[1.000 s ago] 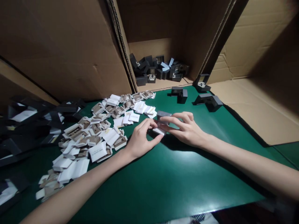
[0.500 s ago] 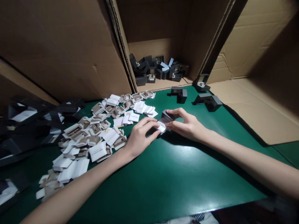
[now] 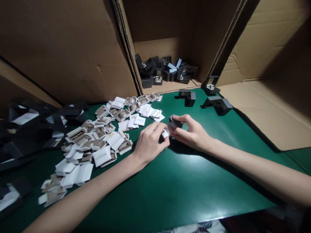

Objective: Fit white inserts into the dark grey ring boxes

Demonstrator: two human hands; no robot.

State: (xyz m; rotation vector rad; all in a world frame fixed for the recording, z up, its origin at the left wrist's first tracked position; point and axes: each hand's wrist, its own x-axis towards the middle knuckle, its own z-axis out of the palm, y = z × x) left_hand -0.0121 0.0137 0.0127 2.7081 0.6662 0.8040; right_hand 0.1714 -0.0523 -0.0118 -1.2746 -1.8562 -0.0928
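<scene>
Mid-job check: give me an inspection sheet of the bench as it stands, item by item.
Surface: green mat, flat, with a glossy sheen.
Job's things: small dark box and white insert, held together between both hands.
Clutter: pile of white and tan inserts on the left of the mat; heap of dark boxes at far left; open boxes at the mat's far right.
Grippers: right hand pinches the small dark box; left hand has its fingertips on the white insert.
Cables: nothing seen.
Surroundings: cardboard walls behind; a carton at the back holding more dark boxes.
</scene>
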